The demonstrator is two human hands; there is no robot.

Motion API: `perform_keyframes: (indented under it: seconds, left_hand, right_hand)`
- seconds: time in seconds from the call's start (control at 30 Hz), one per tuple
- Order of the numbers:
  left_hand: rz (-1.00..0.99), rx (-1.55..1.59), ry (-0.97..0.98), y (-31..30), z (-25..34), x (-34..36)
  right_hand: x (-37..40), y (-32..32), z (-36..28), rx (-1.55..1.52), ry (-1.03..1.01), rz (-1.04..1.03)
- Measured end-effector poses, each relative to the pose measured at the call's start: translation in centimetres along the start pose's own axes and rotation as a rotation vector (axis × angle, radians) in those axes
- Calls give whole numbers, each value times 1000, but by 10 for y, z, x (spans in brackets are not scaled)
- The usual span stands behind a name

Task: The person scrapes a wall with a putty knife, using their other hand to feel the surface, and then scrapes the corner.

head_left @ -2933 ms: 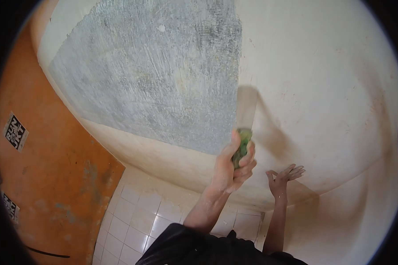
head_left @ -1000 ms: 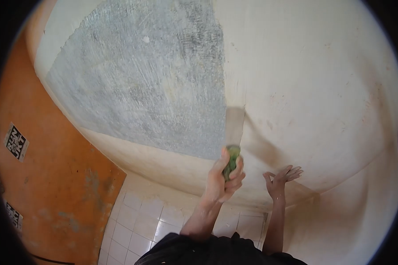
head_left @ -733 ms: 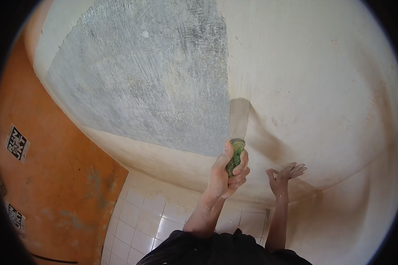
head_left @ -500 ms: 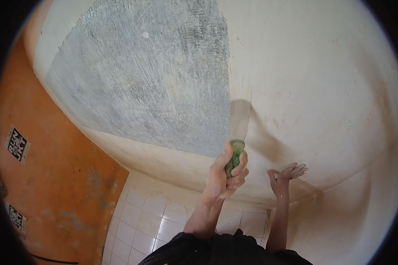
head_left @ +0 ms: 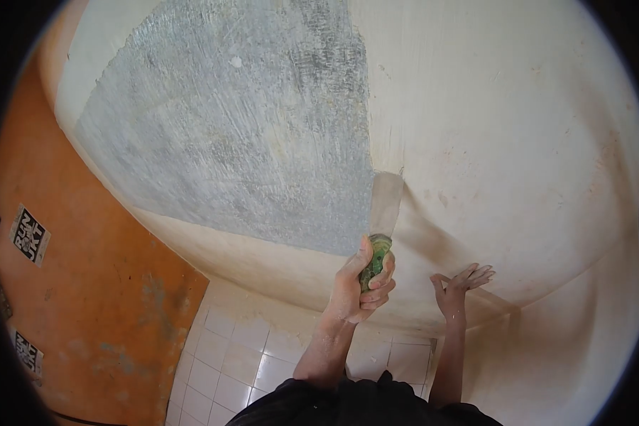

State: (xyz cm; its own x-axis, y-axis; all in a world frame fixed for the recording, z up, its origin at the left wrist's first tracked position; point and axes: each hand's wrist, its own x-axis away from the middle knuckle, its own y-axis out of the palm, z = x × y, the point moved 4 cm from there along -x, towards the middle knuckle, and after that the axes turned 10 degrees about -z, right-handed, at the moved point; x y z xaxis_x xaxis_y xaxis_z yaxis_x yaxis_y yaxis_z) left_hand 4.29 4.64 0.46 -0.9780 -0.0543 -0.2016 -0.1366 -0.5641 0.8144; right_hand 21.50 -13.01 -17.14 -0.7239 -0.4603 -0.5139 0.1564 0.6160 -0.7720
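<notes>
Where scraper (head_left: 386, 202) meets wall (head_left: 490, 113): beside grey patch (head_left: 241, 142); even blade pressure seems best.
Left hand (head_left: 347, 292): closed round green handle (head_left: 376, 263).
Right hand (head_left: 453, 290): fingers spread, palm contact unclear.

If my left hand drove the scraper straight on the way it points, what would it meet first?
Probably the pale wall just ahead of the scraper in the left hand, beside the grey patch. Blade contact is hard to judge from this view.
</notes>
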Motion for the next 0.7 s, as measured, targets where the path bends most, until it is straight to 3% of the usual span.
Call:
perform_keyframes:
  seconds: [0.43, 0.7]
  left_hand:
    - [97, -88, 53, 4, -3, 1]
    - [94, -170, 88, 12, 4, -6]
  right_hand:
    - [7, 6, 4, -1, 75, -61]
    - [8, 5, 2, 58, 12, -1]
